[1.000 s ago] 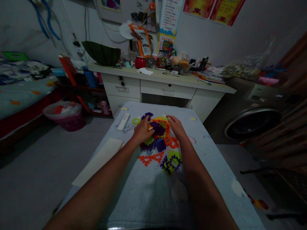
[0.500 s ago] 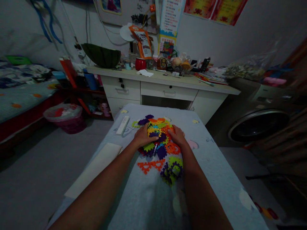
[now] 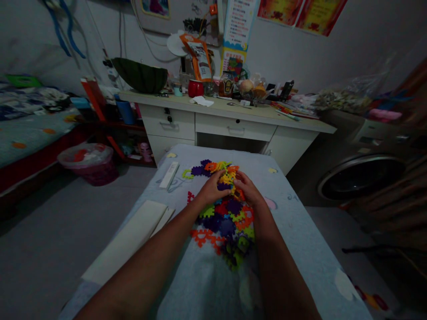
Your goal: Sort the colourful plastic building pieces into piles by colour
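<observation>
A pile of toothed plastic building pieces (image 3: pixel 227 226) in purple, orange, green, yellow, red and blue lies on the cloth-covered table (image 3: pixel 200 275). My left hand (image 3: pixel 213 189) is closed on the left side of a bunch of these pieces, mostly yellow (image 3: pixel 228 178), with a purple one under the thumb. From the right, my right hand (image 3: pixel 247 188) grips the same bunch, with orange pieces at its fingers. Part of the bunch is hidden by the fingers. Purple pieces (image 3: pixel 199 170) and a green frame-like piece (image 3: pixel 187 174) lie just beyond my left hand.
A narrow white box (image 3: pixel 169 175) and a larger white flat box or board (image 3: pixel 130 238) lie along the table's left side. Behind stands a cluttered desk (image 3: pixel 233 130). A washing machine (image 3: pixel 363 146) is at the right, a pink bin (image 3: pixel 88 166) at the left.
Both hands have drawn closer together, the left moving right, with a bunch of pieces between them. The near part of the pile has spread slightly toward me and is more exposed.
</observation>
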Demonstrator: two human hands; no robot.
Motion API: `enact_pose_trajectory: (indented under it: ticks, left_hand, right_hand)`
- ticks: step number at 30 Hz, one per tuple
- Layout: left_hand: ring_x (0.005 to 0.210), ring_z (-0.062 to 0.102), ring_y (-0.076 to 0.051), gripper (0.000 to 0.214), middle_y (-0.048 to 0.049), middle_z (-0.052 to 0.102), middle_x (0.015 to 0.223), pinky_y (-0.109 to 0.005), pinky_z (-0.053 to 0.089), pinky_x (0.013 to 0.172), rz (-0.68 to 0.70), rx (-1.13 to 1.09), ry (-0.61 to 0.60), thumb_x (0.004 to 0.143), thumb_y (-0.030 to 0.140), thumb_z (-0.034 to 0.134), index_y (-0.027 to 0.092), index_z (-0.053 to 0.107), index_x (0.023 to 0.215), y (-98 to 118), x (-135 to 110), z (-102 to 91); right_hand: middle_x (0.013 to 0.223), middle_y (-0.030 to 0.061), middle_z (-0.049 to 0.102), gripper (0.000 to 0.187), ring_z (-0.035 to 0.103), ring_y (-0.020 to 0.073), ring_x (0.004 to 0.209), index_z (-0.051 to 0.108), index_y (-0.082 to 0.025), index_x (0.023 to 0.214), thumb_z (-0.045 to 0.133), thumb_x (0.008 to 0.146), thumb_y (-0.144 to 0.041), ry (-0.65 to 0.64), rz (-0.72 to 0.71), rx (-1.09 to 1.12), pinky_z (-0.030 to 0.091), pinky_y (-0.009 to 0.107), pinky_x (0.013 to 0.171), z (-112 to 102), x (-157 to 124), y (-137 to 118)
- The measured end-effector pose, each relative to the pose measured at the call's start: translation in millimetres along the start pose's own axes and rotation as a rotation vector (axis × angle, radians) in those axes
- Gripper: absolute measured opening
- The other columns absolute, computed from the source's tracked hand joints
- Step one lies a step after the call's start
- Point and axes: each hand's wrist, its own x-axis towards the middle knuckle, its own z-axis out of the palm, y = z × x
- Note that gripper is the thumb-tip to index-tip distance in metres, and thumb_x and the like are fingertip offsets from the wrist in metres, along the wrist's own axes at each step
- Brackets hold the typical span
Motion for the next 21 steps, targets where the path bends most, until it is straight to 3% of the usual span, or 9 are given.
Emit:
enact_pose_trajectory:
  ticks: [5,8,10,13,17,21]
  left_hand:
    - [0.116,0.061,-0.025,0.057,-0.0079,0.065,0.125,-0.039,0.045,0.104,-0.06,0.023,0.066,0.081,0.052,0.063,0.019,0.059,0.127,8,13,-18.7]
    - [0.114,0.06,-0.024,0.049,-0.0091,0.064,0.121,-0.038,0.044,0.103,-0.081,0.179,0.113,0.087,0.056,0.051,0.02,0.066,0.117,6,27,-32.6]
    - [0.116,0.058,-0.026,0.048,-0.0084,0.065,0.118,-0.043,0.042,0.104,-0.162,0.361,0.161,0.09,0.059,0.045,0.024,0.07,0.109,3,39,-39.5]
    - [0.121,0.054,-0.029,0.049,-0.0086,0.062,0.124,-0.047,0.038,0.105,-0.258,0.541,0.204,0.091,0.061,0.039,0.028,0.07,0.11,-3,60,-43.9]
    - [0.136,0.04,-0.037,0.066,-0.0126,0.046,0.148,-0.058,0.028,0.11,-0.397,0.605,0.069,0.08,0.07,0.049,0.031,0.057,0.133,-10,85,-38.6]
    - [0.136,0.037,-0.05,0.095,-0.0203,0.044,0.149,-0.068,0.028,0.104,-0.507,0.573,-0.171,0.057,0.077,0.066,0.029,0.052,0.138,-11,96,-27.0]
  right_hand:
    - [0.13,0.0046,0.064,0.052,0.061,0.0261,0.114,0.065,-0.027,0.116,0.076,0.07,-0.05,-0.112,-0.008,0.072,0.049,0.041,0.097,-9,-5,-19]
    - [0.126,0.0059,0.067,0.049,0.061,0.0258,0.114,0.068,-0.026,0.114,0.073,0.073,-0.052,-0.149,-0.026,0.054,0.047,0.04,0.097,-11,-9,-30]
    - [0.121,0.0064,0.069,0.045,0.062,0.0253,0.114,0.069,-0.026,0.109,0.072,0.073,-0.052,-0.114,-0.039,0.037,0.045,0.04,0.099,-14,-9,-33]
    - [0.111,0.0065,0.072,0.041,0.063,0.0248,0.111,0.069,-0.025,0.103,0.071,0.073,-0.052,0.063,-0.027,-0.051,0.044,0.042,0.099,-24,-6,-27]
    - [0.107,0.0069,0.071,0.042,0.063,0.0237,0.104,0.068,-0.022,0.1,0.071,0.069,-0.05,0.29,-0.016,-0.257,0.045,0.044,0.1,-44,1,-7]
    - [0.113,0.0086,0.068,0.044,0.061,0.0248,0.107,0.067,-0.021,0.105,0.07,0.07,-0.048,0.292,0.012,-0.427,0.043,0.048,0.104,-54,5,11]
